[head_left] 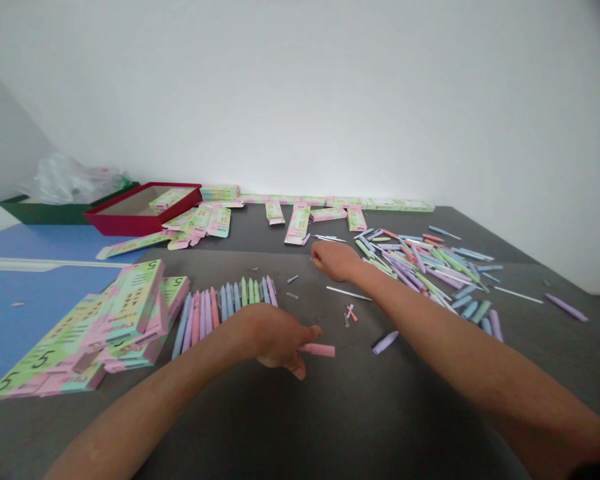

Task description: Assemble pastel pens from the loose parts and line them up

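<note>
My left hand is closed on a pink pen barrel, whose wide end sticks out to the right. Just behind that hand, a row of pastel pens lies side by side. My right hand reaches farther over the table with its fingers curled; whatever they may hold is hidden. Beyond it are thin white refills. Another white refill lies nearer, under the right wrist. A lilac pen part rests alone between my forearms, close to some tiny pink and clear pieces.
On the right spreads a loose heap of pen parts and refills. Pastel pen boxes are stacked at left. Behind them stand a red box lid and a green tray with a plastic bag. More boxes line the wall.
</note>
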A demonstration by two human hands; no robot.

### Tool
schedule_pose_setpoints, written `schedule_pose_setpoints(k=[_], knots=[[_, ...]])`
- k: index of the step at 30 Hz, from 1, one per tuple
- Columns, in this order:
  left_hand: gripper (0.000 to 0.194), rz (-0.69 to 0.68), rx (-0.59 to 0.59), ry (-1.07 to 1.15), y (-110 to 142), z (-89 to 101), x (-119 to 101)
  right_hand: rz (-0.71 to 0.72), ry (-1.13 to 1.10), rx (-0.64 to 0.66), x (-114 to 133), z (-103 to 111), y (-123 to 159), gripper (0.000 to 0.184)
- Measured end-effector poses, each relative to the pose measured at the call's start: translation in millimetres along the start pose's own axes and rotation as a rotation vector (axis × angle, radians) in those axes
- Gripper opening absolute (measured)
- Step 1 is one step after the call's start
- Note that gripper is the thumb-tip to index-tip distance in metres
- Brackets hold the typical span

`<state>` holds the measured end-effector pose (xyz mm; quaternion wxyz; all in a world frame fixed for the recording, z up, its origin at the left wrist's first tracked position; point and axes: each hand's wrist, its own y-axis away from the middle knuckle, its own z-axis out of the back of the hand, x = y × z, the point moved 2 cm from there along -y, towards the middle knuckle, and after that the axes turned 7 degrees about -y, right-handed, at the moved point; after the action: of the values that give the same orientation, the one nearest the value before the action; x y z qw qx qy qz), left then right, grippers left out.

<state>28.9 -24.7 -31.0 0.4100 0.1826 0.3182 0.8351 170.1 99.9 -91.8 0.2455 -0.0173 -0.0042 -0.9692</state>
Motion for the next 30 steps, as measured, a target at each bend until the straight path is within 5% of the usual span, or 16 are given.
schedule_pose_setpoints(k=[8,15,21,30], knots=[[0.070,-0.042,-0.021,-0.011,-1.2,-3.2,-3.5,0.195,-0.158,0.104,53.2,-20.2,97.3,0.017],[0.071,0.010,-0.019,-0.016,10.9,-1.6,1.2,-0.042,-0.527,-0.094,28.8,-23.1,124.7,0.029],[0.068,0.035,-0.039,-0.001,13.5,-0.1,5.5,0.027,-0.399,-0.099,51.2,-45.4,139.9,0.032],[0.064,0.045,-0.029,0.001,12.9,-0.8,5.6,0.014,-0.219,-0.089,46.3,-36.5,146.1,0.017]])
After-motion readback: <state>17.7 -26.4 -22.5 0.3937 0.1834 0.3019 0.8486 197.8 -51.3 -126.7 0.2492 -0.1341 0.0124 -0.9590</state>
